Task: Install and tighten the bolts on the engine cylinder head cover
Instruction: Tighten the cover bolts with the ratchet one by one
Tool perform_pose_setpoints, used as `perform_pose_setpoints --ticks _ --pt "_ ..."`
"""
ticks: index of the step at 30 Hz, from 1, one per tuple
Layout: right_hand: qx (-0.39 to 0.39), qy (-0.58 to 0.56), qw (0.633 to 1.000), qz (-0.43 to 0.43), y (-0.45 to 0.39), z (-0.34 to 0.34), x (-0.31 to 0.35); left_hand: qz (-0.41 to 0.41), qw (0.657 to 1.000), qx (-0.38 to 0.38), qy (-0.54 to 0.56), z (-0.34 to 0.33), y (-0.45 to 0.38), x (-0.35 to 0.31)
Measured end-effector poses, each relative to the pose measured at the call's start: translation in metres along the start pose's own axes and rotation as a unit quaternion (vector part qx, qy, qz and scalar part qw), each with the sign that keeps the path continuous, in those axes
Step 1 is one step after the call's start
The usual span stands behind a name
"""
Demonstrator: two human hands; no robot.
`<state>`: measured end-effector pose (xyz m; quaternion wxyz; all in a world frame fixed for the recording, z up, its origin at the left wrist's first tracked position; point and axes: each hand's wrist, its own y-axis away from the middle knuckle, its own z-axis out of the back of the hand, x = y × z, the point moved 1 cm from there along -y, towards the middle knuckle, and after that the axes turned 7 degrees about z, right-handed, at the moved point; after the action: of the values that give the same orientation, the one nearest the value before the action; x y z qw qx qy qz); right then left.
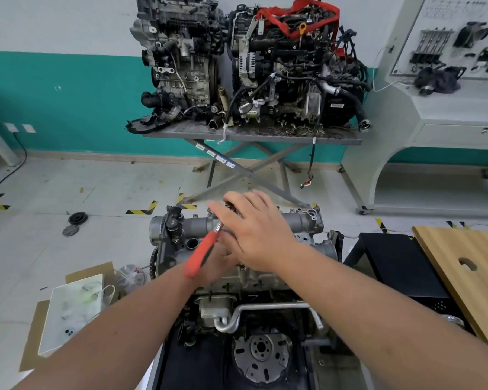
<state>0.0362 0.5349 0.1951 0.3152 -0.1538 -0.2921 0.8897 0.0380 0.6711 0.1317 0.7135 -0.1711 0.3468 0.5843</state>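
Centrally, left hand (217,263) fingers clamped on red ratchet (202,253), right hand (254,235) fingers apart over cylinder head cover (302,220).

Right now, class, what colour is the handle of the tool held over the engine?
Red-orange handle, seen in the head view.

left hand (217,263) bare | right hand (254,232) bare | forearms sleeveless

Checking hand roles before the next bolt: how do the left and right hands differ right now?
The left hand grips the red-handled ratchet; the right hand holds no tool that shows. The left hand's fingers are curled, the right's fairly straight and spread. The right hand lies over the left, partly hiding it. Both are over the cylinder head cover.
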Motion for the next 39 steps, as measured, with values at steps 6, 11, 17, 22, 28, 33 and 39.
perform_pose_setpoints --ticks 6,11,17,22,28,33,39 --pt "0.007 0.027 0.999 0.041 -0.016 0.004 -0.006 0.062 0.982 0.145 -0.105 0.001 -0.014 0.019" --pt "0.136 -0.092 0.974 -0.158 -0.033 0.012 -0.008 0.063 0.983 0.144 0.089 0.032 -0.007 0.014" --pt "0.114 -0.345 0.826 -0.432 -0.04 0.013 -0.012 0.089 0.872 0.071 0.477 0.068 -0.019 -0.029" --pt "-0.016 -0.589 0.653 -0.475 -0.03 -0.002 0.001 0.162 0.922 0.021 0.352 0.066 -0.029 -0.076" --pt "0.105 -0.505 0.781 -0.352 0.012 -0.022 -0.001 0.073 0.995 0.019 -0.058 0.069 -0.028 -0.102" --pt "0.266 -0.353 0.841 -0.314 0.035 -0.04 -0.01 -0.052 0.944 -0.007 -0.327 0.062 -0.022 -0.12" --pt "0.303 -0.308 0.857 -0.281 0.032 -0.046 -0.021 -0.3 0.836 -0.142 -0.437 0.051 -0.017 -0.101"
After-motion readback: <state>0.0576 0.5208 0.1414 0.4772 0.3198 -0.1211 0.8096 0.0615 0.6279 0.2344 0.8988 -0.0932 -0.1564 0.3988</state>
